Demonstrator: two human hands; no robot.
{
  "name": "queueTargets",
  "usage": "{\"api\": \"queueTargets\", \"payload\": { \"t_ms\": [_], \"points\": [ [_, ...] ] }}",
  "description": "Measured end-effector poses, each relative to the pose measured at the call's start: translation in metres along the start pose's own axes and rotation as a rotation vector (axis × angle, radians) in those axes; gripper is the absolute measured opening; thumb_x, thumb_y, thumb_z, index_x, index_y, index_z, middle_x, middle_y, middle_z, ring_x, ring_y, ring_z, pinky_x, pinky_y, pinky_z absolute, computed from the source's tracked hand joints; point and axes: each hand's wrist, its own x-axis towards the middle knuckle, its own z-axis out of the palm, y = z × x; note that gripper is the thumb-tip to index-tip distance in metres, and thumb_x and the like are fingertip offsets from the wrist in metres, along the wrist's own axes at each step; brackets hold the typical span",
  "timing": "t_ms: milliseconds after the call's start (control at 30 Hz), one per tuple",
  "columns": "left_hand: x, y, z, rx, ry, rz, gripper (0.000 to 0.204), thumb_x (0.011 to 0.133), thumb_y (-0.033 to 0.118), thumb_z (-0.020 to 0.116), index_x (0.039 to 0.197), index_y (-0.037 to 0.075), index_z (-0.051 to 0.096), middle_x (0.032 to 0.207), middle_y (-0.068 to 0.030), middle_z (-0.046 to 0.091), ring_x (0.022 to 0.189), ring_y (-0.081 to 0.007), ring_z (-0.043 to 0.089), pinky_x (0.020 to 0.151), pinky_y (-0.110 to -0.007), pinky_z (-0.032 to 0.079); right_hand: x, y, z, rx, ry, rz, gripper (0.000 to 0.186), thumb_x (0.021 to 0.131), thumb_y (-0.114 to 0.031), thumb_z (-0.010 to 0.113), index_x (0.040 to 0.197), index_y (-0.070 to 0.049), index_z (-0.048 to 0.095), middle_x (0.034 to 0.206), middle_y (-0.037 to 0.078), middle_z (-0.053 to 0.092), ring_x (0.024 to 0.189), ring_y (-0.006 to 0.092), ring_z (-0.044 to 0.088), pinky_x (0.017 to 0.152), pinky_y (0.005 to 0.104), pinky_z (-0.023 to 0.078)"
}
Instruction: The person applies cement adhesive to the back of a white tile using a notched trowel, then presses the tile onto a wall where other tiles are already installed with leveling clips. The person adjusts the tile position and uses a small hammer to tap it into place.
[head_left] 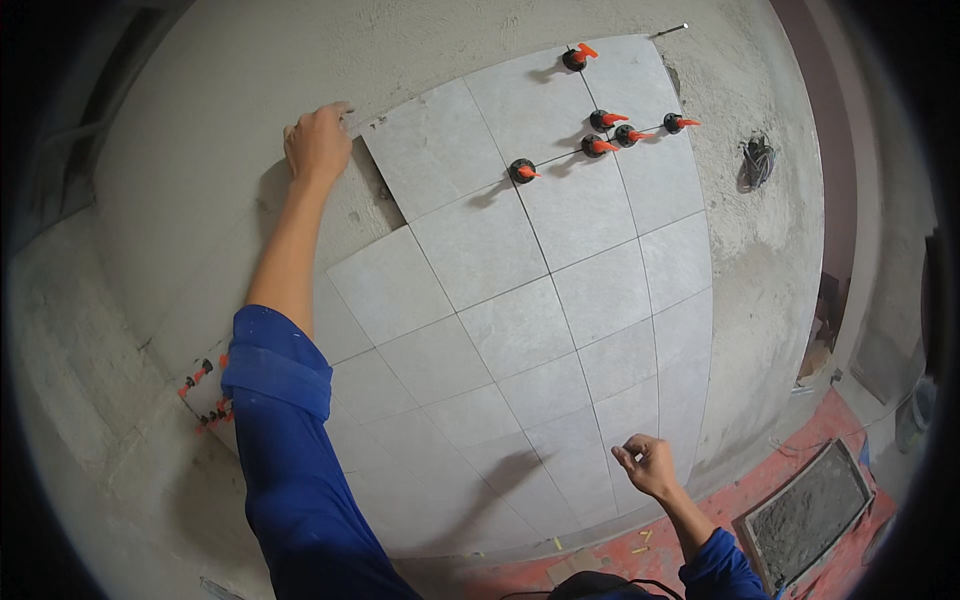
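My left hand [319,147] is raised against the rough wall, just beyond the upper left corner of the light grey wall tiles [497,247]. Its fingers are bent together near the top tile's edge; anything pinched in them is too small to make out. Lower right, my right hand [648,466] is closed in front of the bottom rows of tiles, thumb against the fingers, its contents hidden. Orange-handled tile levelling clips [597,146] sit along the upper joints, well away from both hands.
More orange clips [205,385] show at the far left, beyond my sleeve. A nail [672,31] sticks out at the top right tile corner. Bundled wires [757,161] emerge from the right wall. A mortar tray [808,512] lies on red floor sheeting [835,425] at lower right.
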Motion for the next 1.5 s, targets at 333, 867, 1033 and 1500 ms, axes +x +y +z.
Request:
{"api": "queueTargets", "payload": {
  "t_ms": [333, 867, 1033, 1500],
  "points": [
    [-0.08, 0.026, 0.013, 0.005, 0.013, 0.143, 0.057, 0.089, 0.03, 0.07, 0.141, 0.014, 0.053, 0.15, -0.0101, 0.045, 0.139, -0.0346, 0.039, 0.112, -0.052, 0.034, 0.075, -0.104, -0.02, -0.346, 0.174, -0.573, 0.052, 0.079, -0.02, 0.077, 0.126, -0.006, 0.059, 0.12, 0.013, 0.064, 0.111, 0.0306, 0.06, 0.095, 0.0427, 0.045],
    [-0.162, -0.029, 0.088, -0.094, 0.124, 0.195, 0.067, 0.1, 0.05, 0.044, 0.154, 0.014, 0.031, 0.161, -0.0094, 0.028, 0.149, -0.0379, 0.019, 0.12, -0.057, 0.015, 0.382, -0.302, 0.051, -0.783, 0.711, -0.998, 0.069, 0.098, -0.049, 0.036, 0.155, -0.012, 0.027, 0.163, 0.007, 0.023, 0.151, 0.0248, 0.015, 0.125, 0.0421, 0.011],
    [-0.172, -0.04, 0.105, -0.002, 0.157, 0.228, 0.064, 0.102, 0.051, 0.035, 0.154, 0.013, 0.032, 0.161, -0.0085, 0.028, 0.149, -0.0378, 0.019, 0.12, -0.057, 0.015, 0.386, -0.302, 0.053, -0.871, 0.707, -0.955, 0.069, 0.098, -0.049, 0.034, 0.156, -0.011, 0.027, 0.163, 0.007, 0.021, 0.152, 0.0248, 0.014, 0.125, 0.042, 0.01],
    [-0.172, -0.039, 0.106, 0.041, 0.171, 0.238, 0.061, 0.102, 0.047, 0.035, 0.152, 0.013, 0.035, 0.16, -0.0083, 0.029, 0.148, -0.0377, 0.022, 0.12, -0.058, 0.015, 0.374, -0.314, 0.06, -0.763, 0.757, -0.901, 0.07, 0.096, -0.045, 0.039, 0.154, -0.007, 0.028, 0.162, 0.012, 0.024, 0.151, 0.0284, 0.019, 0.124, 0.0443, 0.014]
  ]
}}
